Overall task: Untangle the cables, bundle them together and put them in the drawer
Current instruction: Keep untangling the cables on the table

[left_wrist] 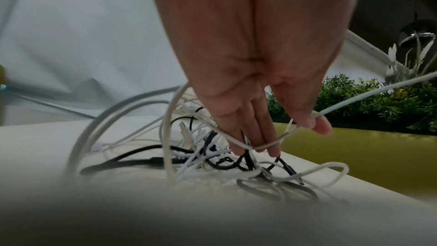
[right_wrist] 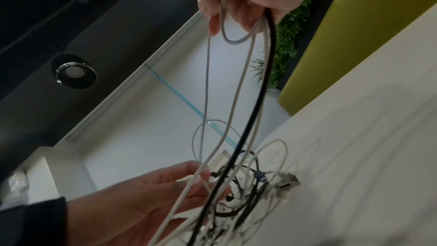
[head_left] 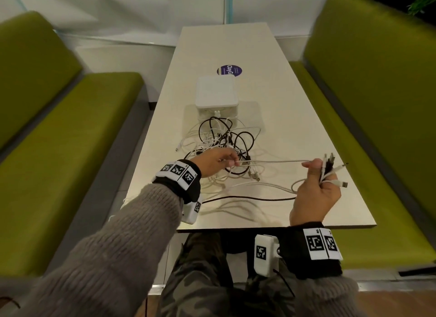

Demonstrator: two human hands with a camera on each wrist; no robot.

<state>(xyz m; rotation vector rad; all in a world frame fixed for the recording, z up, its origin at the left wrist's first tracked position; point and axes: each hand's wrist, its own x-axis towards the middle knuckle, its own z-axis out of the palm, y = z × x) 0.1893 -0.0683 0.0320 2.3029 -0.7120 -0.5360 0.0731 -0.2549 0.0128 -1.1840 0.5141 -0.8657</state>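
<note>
A tangle of black and white cables [head_left: 221, 142] lies mid-table, seen close in the left wrist view as the cable heap [left_wrist: 212, 156]. My left hand [head_left: 219, 161] hovers over its near side and pinches a white cable [head_left: 271, 161] that runs taut to my right hand [head_left: 316, 187]. The pinch shows at the left hand's fingertips [left_wrist: 316, 122]. My right hand is raised at the table's right and grips several cable ends [head_left: 330, 168], plugs sticking out above the fist; the held strands [right_wrist: 248, 63] hang down to the heap. A white drawer box [head_left: 215, 96] stands behind the tangle.
The cream table [head_left: 295, 104] is long and narrow, with a purple round sticker [head_left: 229, 70] beyond the box. Green benches [head_left: 70, 139] flank both sides. A black cable [head_left: 247, 198] and a white one trail toward the near edge.
</note>
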